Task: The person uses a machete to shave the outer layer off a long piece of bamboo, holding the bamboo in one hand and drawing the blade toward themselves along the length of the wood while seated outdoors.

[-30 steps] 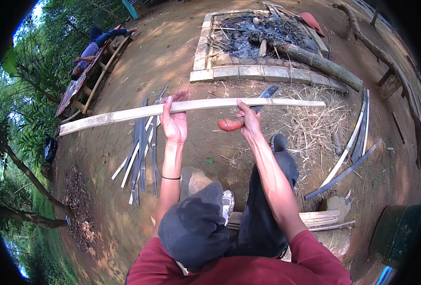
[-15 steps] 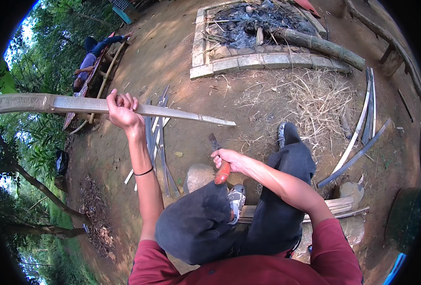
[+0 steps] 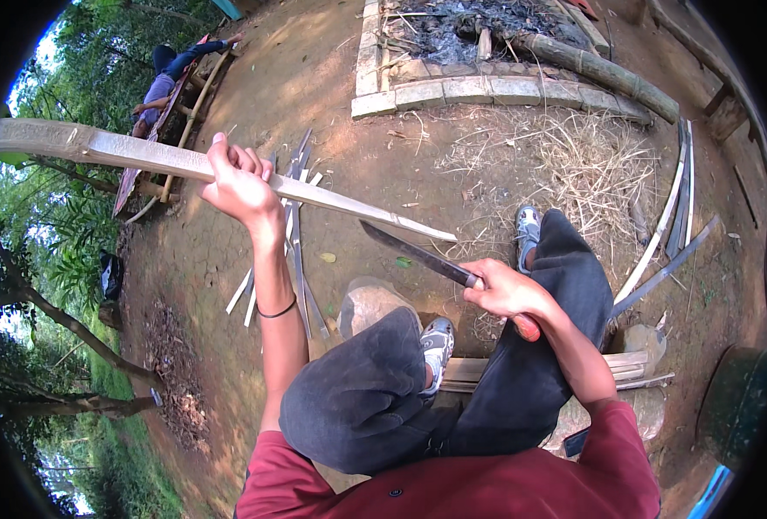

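knife [image 3: 420, 255] moved right, strip [image 3: 154, 156] in left hand [image 3: 245, 186]

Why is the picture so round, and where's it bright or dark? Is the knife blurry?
In the head view, the wide lens leaves black corners; in the head view, sky glares through the trees and pale sunlight patches the ground; in the head view, the knife looks fairly clear, not smeared.

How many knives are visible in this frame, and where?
1: the knife, gripped in the right hand, blade pointing toward the pale strip held in the left hand. Others could be hidden from view.
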`<action>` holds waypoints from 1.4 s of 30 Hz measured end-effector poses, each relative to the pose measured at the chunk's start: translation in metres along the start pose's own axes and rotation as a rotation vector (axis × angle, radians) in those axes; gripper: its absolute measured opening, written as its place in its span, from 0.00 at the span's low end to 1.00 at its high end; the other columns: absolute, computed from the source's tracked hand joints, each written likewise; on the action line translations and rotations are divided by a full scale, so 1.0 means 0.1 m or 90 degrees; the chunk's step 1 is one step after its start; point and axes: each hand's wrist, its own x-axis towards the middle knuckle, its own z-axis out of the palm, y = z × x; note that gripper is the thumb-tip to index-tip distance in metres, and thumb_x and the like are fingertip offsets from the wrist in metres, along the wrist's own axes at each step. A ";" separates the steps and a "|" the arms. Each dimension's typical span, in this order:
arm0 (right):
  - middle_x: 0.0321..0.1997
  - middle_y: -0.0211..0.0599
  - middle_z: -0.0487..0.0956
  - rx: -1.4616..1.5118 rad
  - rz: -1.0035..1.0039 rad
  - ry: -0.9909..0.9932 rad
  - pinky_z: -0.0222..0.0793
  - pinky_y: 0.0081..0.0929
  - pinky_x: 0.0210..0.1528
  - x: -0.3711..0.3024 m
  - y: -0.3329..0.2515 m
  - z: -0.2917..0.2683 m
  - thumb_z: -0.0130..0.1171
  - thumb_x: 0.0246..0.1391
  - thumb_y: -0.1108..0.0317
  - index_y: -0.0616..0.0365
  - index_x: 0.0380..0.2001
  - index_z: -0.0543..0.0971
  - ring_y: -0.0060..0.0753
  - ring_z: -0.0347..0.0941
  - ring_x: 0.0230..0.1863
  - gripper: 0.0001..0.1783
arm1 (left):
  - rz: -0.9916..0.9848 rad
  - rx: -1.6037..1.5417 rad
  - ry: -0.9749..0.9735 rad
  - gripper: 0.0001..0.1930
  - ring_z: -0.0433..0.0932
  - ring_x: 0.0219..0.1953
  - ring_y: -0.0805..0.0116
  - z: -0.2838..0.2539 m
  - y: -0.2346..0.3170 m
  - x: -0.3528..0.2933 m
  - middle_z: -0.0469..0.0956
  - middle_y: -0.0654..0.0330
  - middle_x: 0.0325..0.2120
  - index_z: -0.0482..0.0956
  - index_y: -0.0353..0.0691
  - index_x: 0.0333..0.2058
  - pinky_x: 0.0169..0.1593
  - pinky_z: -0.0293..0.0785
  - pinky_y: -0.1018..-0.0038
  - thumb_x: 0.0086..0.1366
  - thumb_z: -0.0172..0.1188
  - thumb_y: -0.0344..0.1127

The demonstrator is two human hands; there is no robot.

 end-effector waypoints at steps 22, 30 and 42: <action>0.18 0.55 0.71 0.084 -0.047 0.257 0.65 0.39 0.29 0.08 -0.66 0.58 0.49 0.59 0.71 0.52 0.68 0.55 0.52 0.70 0.18 0.34 | 0.153 -0.040 -0.156 0.20 0.45 0.10 0.82 0.24 -0.11 -0.40 0.51 0.69 0.09 0.55 0.44 0.20 0.12 0.41 0.80 0.73 0.46 0.38; 0.21 0.57 0.76 0.027 -0.046 0.392 0.70 0.46 0.33 0.59 0.28 0.98 0.48 0.53 0.75 0.47 0.70 0.52 0.60 0.74 0.23 0.40 | 0.180 0.032 -0.060 0.19 0.49 0.11 0.82 0.29 -0.18 -0.44 0.52 0.70 0.10 0.55 0.44 0.21 0.12 0.43 0.80 0.73 0.44 0.38; 0.17 0.55 0.73 0.038 -0.010 0.457 0.72 0.42 0.34 0.84 0.47 1.03 0.46 0.50 0.76 0.46 0.69 0.56 0.54 0.74 0.21 0.40 | 0.172 0.038 -0.024 0.18 0.48 0.11 0.83 0.39 -0.14 -0.48 0.51 0.70 0.10 0.52 0.45 0.20 0.12 0.44 0.81 0.71 0.44 0.33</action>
